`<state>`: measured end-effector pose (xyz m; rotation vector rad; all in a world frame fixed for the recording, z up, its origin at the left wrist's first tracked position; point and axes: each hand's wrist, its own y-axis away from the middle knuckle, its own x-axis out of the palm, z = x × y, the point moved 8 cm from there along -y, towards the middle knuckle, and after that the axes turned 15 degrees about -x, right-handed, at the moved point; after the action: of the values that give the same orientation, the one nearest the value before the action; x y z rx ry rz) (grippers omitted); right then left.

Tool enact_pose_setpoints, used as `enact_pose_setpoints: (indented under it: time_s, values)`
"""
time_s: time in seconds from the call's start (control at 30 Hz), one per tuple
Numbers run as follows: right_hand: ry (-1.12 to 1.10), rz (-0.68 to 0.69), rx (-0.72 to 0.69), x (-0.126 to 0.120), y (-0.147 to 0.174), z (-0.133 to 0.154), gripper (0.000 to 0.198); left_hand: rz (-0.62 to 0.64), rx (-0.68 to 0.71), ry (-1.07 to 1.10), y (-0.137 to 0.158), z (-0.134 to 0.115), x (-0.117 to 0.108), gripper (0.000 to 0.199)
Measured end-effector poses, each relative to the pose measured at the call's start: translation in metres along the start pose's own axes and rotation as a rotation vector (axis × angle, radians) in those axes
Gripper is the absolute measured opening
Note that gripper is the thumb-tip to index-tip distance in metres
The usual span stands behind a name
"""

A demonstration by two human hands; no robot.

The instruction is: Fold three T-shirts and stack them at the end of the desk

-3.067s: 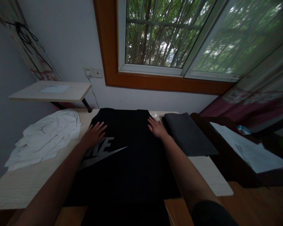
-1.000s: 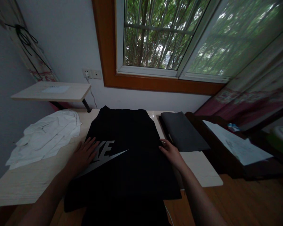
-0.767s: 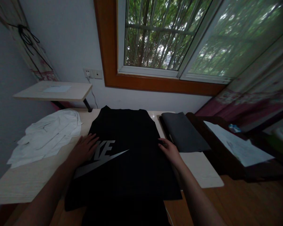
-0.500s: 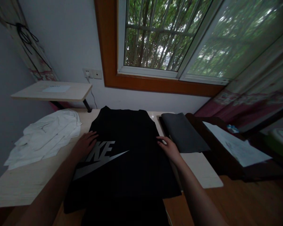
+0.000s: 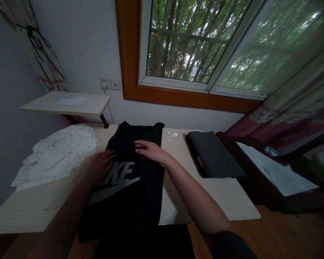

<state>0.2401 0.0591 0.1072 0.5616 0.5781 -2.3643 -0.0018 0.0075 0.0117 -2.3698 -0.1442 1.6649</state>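
A black shirt [image 5: 118, 212] with grey lettering and a swoosh lies spread on the table in front of me. Its right side is folded over toward the middle and covers the tip of the swoosh. My left hand [image 5: 100, 166] rests on the shirt's left side beside the lettering, fingers stretched out over the cloth. At the edge of the folded-over part is my right hand [image 5: 150, 151], its fingers closed on the cloth above the lettering. The thumb is partly hidden.
A crumpled white garment [image 5: 56, 151] lies on the table [image 5: 216, 198] at the left, below a small raised shelf [image 5: 89, 102]. A folded dark grey item [image 5: 216, 154] sits at the right. Beyond it, paper [image 5: 275, 169] rests on a dark brown surface. A window is behind.
My right hand has moved left from the shirt's right edge, bringing that side over onto the middle. More bare tabletop shows at the right. My left hand stays at the left side.
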Motion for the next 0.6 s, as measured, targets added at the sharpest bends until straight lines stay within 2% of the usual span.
enact_pose_setpoints:
  time_s: [0.1, 0.2, 0.3, 0.4, 0.47, 0.53, 0.6]
  values:
    - [-0.046, 0.333, -0.040, 0.062, -0.003, 0.026, 0.053, -0.009, 0.009, 0.017, 0.000, 0.000, -0.001, 0.043]
    - [-0.007, 0.329, -0.123, 0.074, 0.007, 0.042, 0.051, -0.021, 0.015, 0.016, 0.000, 0.000, 0.000, 0.043]
    - [0.057, 0.215, -0.159, 0.056, 0.016, 0.032, 0.045, -0.027, 0.013, 0.003, 0.000, 0.001, 0.001, 0.042]
    - [0.223, 0.023, -0.160, 0.021, 0.027, -0.002, 0.035, -0.025, 0.007, -0.014, 0.000, 0.002, 0.001, 0.042]
    - [0.353, -0.097, -0.108, -0.001, 0.039, -0.030, 0.030, -0.017, 0.009, -0.019, 0.001, 0.001, 0.001, 0.042]
    - [0.436, -0.122, -0.067, -0.012, 0.052, -0.053, 0.027, -0.015, 0.008, -0.017, 0.001, 0.000, 0.001, 0.042]
    - [0.494, -0.111, -0.108, -0.015, 0.063, -0.064, 0.023, -0.017, 0.006, -0.016, 0.001, -0.001, 0.000, 0.043]
